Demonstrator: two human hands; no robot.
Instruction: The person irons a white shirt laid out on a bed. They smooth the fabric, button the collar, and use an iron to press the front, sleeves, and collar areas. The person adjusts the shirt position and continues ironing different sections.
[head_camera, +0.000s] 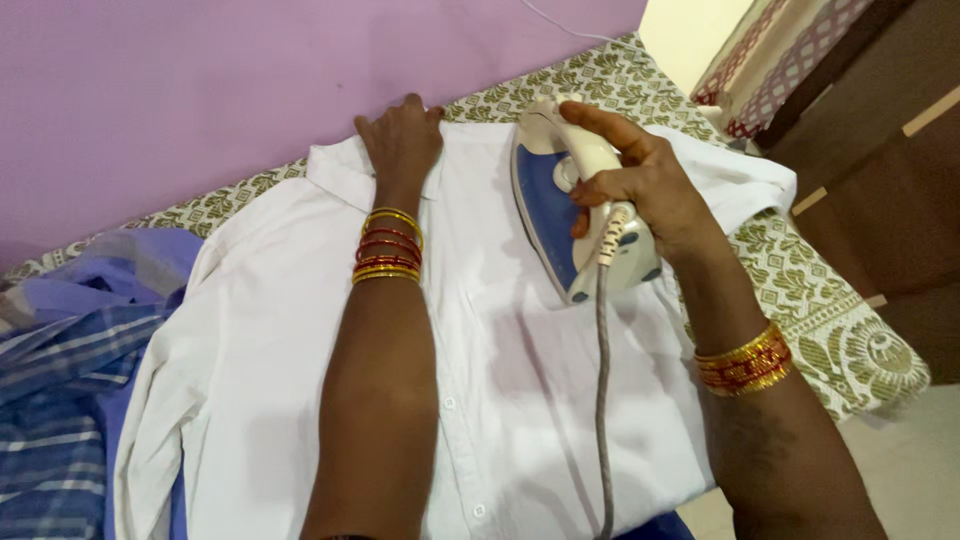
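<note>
Blue checked cloth (50, 400) lies beside a lilac wall (200, 90).

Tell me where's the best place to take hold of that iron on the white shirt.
Take the iron by its cream handle along the top, coming from above, as the right hand does. The handle arches over the blue body, the soleplate faces the white shirt, and the cord trails toward the person.

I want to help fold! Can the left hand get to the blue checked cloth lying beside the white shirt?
Probably yes. The left hand lies flat on the white shirt near its collar, holding nothing. The blue checked cloth lies uncovered on that same side, with nothing between them.
</note>
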